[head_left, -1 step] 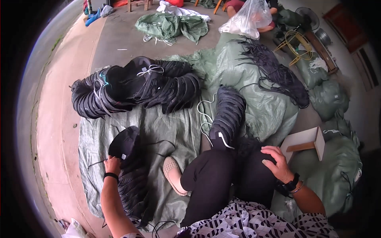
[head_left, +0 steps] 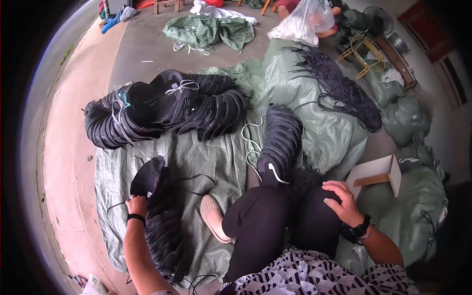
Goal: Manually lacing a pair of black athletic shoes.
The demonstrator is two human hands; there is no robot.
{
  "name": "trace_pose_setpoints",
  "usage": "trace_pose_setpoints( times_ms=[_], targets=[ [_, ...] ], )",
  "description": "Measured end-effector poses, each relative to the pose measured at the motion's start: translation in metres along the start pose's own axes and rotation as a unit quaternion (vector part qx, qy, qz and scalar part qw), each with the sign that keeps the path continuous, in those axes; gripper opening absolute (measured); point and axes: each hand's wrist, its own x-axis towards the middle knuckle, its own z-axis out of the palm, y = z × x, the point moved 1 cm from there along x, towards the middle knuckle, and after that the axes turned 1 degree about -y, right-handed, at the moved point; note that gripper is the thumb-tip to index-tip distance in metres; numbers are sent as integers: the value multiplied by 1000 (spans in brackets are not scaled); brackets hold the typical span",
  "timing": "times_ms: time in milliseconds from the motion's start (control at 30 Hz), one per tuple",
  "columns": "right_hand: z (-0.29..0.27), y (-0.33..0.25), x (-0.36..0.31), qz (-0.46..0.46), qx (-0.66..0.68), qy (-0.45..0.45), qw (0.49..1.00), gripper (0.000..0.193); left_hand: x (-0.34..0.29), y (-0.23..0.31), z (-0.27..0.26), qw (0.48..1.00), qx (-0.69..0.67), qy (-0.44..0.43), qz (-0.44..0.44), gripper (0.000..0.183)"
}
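Left hand (head_left: 136,204) bends narrow at the far end of the near stack (head_left: 164,231) of black shoe uppers, its fingers closed on the edge of the top upper (head_left: 147,176), whose hollow faces up. Close by, to the right of the near stack, are the wearer's patterned top (head_left: 300,273) and black trousers (head_left: 260,216). Right hand (head_left: 344,204) lies on one knee, well to the right of the near stack, thumb apart from loosely curved fingers, with nothing seen in its grasp. Just right of the near stack a beige slip-on shoe (head_left: 211,214) stands on the green sheet (head_left: 211,157) that also lies under the stack. Far to the right is an open white and brown box (head_left: 395,178). Beyond the near stack and to its right, a second stack (head_left: 281,140) of dark uppers reaches away from the knees, a white lace (head_left: 250,142) looping on its left. Straight beyond the near stack spreads a large curved pile (head_left: 216,110) of black uppers. Farther still, to the right, come a heap of dark strips (head_left: 339,88), a yellow coil (head_left: 361,54) and a clear plastic bag (head_left: 305,24).
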Motion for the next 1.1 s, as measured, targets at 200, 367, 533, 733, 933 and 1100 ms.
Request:
trace_pose_setpoints(
  times_ms=[200,367,533,733,933,1100],
  targets=[
    [1,4,8,12,16,-18,1000,31,35,40,5,997,75,32,15,33],
    [5,8,13,3,5,-11,1000,32,34,23,-10,995,59,-45,71,31],
    [6,7,17,13,15,-29,999,32,17,18,14,992,-18,-115,52,38],
    [6,21,17,4,94,-25,995,26,3,42,18,999,11,26,-18,47],
    [32,115,25,239,339,-95,905,29,-97,117,-43,946,-249,154,137,79],
    [120,179,72,196,124,-185,955,51,-234,213,-106,764,-577,113,264,95]
  ],
)
